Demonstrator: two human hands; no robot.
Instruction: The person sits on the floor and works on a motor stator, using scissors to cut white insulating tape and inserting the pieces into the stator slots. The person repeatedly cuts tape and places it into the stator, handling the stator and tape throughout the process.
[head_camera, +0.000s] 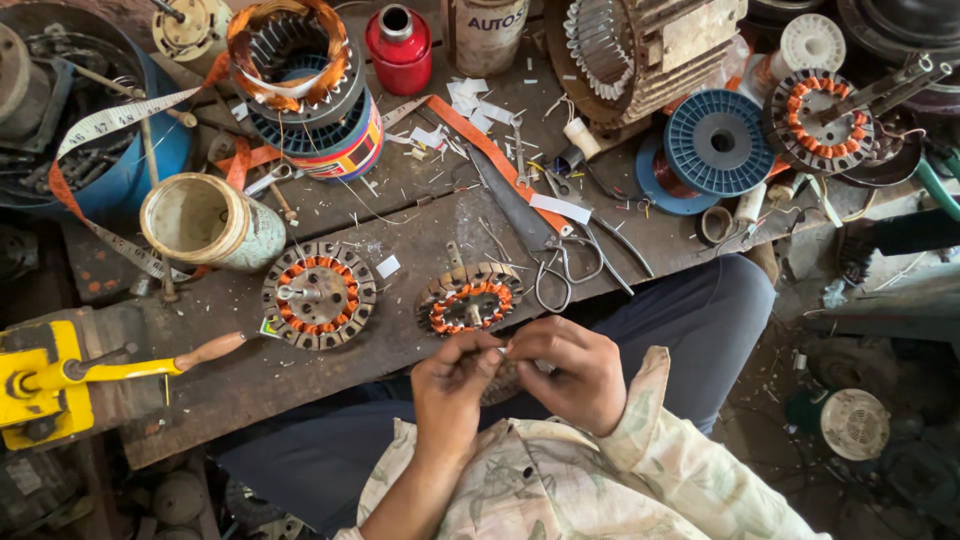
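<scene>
1. The left hand (452, 385) is sitting at the lower centre of the frame, its fingers curled inward and its fingertips pinched on a small pale piece (503, 350) that is too small to identify.
2. The right hand (572, 370) is sitting just beside it, touching it at the fingertips; its fingers are bent and closing on the same small pale piece.
3. A round part (503, 383) is showing only partly between and below the two hands; what kind of part it is cannot be told.
4. Both hands are hovering over the near edge of the wooden workbench (330, 370), above the person's dark trousers (700, 320).
5. A wound stator (470, 300) with orange copper coils is lying on the workbench just above the hands, at the centre of the frame.
6. A second wound stator (319, 295) is lying to the left of it, well apart from the hands.
7. A pair of scissors (535, 235) is lying just right of the central stator, blades pointing toward the upper left.
8. A blue wire spool (718, 142) is resting at the upper right of the frame.
9. A yellow tool with a wooden handle (60, 378) is occupying the lower left.
</scene>
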